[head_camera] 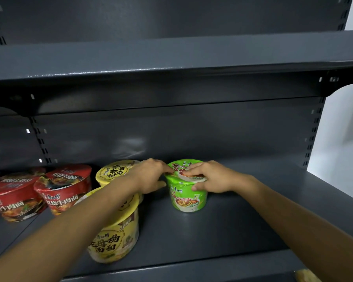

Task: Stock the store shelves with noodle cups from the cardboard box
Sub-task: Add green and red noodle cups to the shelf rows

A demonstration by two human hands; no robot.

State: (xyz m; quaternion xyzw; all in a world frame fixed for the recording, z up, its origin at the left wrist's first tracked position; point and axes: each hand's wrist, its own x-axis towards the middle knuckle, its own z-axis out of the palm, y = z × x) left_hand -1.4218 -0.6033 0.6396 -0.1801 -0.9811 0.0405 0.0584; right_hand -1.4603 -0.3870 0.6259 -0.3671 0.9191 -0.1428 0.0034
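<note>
Lower shelf (pixel 243 226) (dark grey painted metal, matte, faintly scuffed) is carrying all the stock; upper shelf (pixel 171 58) of the same metal is overhanging it, its front lip catching the light; slotted uprights (pixel 312 143) are running up the back panel at either side; a white wall (pixel 342 123) is showing past the right end of the unit.

Green noodle cup (pixel 186 198) is standing upright mid-shelf, toward the back; left hand (pixel 151 176) and right hand (pixel 210 178) are both gripping it; left fingers (pixel 167 169) are curling onto the lid's left rim, thumb pressing the side wall; right fingers (pixel 192 168) are lying curled across the lid, thumb on the front wall.

Rear yellow cup (pixel 114 173) is sitting just left of the green one; front yellow cup (pixel 116 237) is standing nearer the shelf edge, the left forearm crossing over it; red noodle cups (pixel 67 188) are grouped further left.
</note>
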